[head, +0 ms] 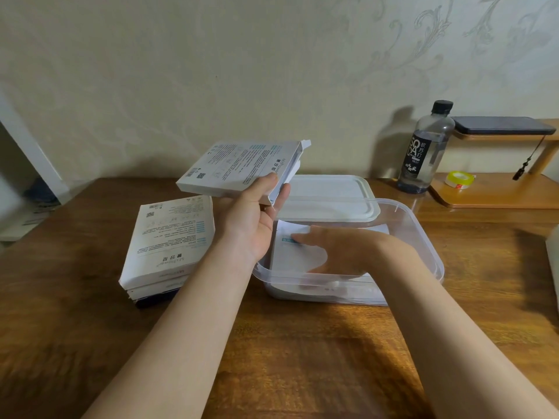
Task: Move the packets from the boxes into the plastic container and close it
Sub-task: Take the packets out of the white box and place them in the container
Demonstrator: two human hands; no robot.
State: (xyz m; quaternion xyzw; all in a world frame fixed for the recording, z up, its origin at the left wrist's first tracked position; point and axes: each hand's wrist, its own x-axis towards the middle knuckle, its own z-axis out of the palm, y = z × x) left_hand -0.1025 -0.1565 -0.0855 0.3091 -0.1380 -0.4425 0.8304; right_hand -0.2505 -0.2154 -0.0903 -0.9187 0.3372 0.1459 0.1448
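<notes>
Wood surface (302,358) against a pale patterned wall (211,71); head view only.

- Container (423,237): clear plastic, open, at centre-right. Inside, a white packet (290,260) with a blue mark lies flat. More white shows beneath it through the near wall; cannot tell the count.
- Lid (329,198): white, lying flat just behind the container, not on it.
- Right hand (329,249): inside the container, fingers straight and laid on top of the packet, palm down. Somewhat blurred.
- Left hand (257,213): grips a white box (239,167) at its near right corner, thumb on the top face, fingers under. This box is raised off the surface and tilted, above the container's far left corner, with its flap end open toward the right. Contents not visible.
- Stack (169,243) of boxes: on the surface left of the container, printed side up, with a dark one at the bottom.
- Far right: bottle (426,149) with a black cap; low wooden shelf (490,195) carrying a yellow tape roll (459,179), a phone (502,125) on its upper tier.
</notes>
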